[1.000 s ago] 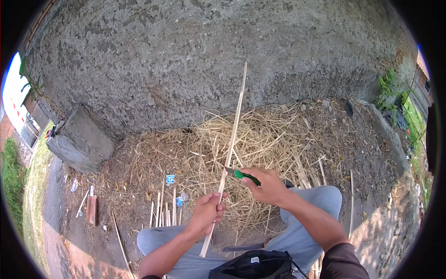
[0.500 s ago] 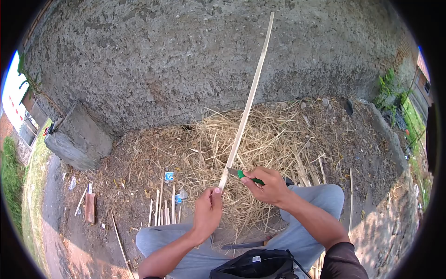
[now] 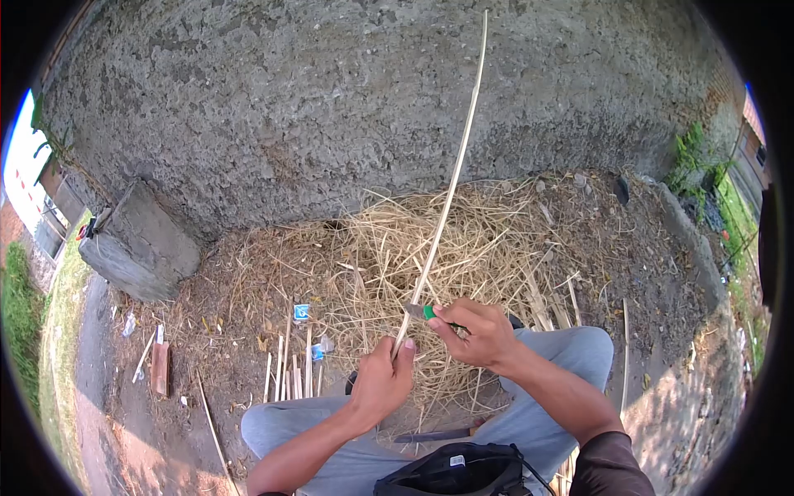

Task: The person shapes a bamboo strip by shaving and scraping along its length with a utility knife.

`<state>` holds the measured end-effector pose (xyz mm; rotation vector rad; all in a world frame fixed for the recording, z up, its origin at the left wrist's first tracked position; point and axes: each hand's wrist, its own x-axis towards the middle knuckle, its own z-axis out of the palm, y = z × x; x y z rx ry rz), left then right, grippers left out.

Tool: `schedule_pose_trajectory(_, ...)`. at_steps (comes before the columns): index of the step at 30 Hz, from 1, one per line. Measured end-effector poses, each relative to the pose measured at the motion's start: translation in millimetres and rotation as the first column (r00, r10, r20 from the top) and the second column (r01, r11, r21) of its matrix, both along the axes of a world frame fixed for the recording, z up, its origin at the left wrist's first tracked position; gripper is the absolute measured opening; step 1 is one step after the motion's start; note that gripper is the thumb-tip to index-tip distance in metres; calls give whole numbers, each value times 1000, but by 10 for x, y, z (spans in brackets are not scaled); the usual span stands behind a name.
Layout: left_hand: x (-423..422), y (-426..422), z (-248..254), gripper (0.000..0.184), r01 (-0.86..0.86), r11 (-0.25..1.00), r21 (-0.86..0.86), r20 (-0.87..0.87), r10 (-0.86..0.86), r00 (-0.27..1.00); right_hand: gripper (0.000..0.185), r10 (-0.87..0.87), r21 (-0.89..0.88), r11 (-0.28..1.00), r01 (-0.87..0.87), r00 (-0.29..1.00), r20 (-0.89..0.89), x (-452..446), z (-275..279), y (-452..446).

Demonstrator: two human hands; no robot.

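My left hand (image 3: 383, 382) is closed around the lower end of a long, pale bamboo strip (image 3: 451, 194), which rises in front of the wall with a slight bend. In my right hand (image 3: 475, 331) is a small knife (image 3: 428, 312) with a green handle; the fingers wrap round most of that handle. Its short blade rests against the strip just above my left hand. Below the strip lies a heap of thin bamboo shavings (image 3: 471, 248).
A rough grey wall (image 3: 331, 107) rises behind the shavings. To the left stands a concrete block (image 3: 145, 244). Several cut strips (image 3: 285, 372) lie by my left knee. A larger knife (image 3: 434, 435) and a black bag (image 3: 455, 471) are close to my lap.
My left hand has moved up and right, turning the strip so that its narrower side shows. The blade stays against the strip, slightly lower, and the right hand has shifted a little.
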<state>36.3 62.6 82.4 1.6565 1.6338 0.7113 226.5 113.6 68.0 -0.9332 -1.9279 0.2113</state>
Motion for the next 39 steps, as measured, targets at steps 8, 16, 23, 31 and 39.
schedule_pose_trajectory(8,27,10,73,36,60,998,-21,-66,-62,996,13,-115,122,988,96,980,161,75,-54,28)
schedule_pose_trajectory(16,47,-40,-23,37,86,993,-76,-56,-90,994,12,-204,111,975,191,972,117,200,-60,230)
schedule_pose_trajectory(23,53,-128,165,37,113,976,-185,-122,-137,983,14,-358,1,934,358,933,41,359,-26,487)
schedule_pose_trajectory(31,-79,-373,-138,32,205,969,-140,-112,-222,969,18,-486,70,869,490,871,-73,854,-17,651)
schedule_pose_trajectory(39,-174,-400,-92,31,258,965,-47,-258,-261,930,19,-483,6,875,483,875,-6,805,-13,707)
